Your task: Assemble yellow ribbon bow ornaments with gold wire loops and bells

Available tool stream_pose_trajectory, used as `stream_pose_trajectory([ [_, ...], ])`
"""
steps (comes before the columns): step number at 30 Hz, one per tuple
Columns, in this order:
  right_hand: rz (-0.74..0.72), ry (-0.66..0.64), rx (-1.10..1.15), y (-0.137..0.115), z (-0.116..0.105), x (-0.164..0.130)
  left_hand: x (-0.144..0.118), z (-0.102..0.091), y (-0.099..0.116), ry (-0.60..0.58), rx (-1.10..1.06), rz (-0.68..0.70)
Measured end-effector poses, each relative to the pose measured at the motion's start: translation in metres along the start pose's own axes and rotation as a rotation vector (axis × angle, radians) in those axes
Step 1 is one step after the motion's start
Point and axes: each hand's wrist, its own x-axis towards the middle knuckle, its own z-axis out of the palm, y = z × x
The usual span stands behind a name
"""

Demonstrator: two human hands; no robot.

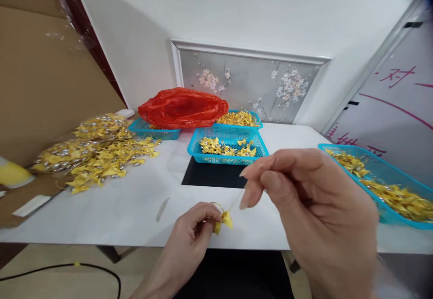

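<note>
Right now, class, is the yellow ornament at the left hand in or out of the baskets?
Out: the left hand holds the yellow ornament, apart from every blue basket.

On the table (128, 213), ornaments (104, 159) lie left of the baskets (221, 158).

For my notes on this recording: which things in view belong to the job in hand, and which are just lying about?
Part of the job:
yellow piece, held in the left hand
pale strand, at the right hand's fingers
probably the yellow pile and central blue basket

Seemingly lying about:
red plastic bag
black cable
</note>
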Motion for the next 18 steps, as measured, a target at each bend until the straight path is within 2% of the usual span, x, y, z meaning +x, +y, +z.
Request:
stream_pose_trajectory([
  [4,-0.119,-0.054,-0.05,0.002,0.005,-0.001,0.0,-0.001,0.005,0.0,-0.033,-0.043],
  [8,-0.073,-0.054,0.012,0.009,0.006,-0.003,0.001,-0.004,0.014,-0.05,-0.124,-0.105],
  [14,0.007,0.011,0.124,0.016,0.006,-0.001,0.0,-0.007,0.024,-0.165,-0.11,-0.142],
  [18,-0.025,-0.068,-0.002,0.013,0.007,-0.018,0.0,-0.005,0.025,-0.119,-0.292,-0.232],
])
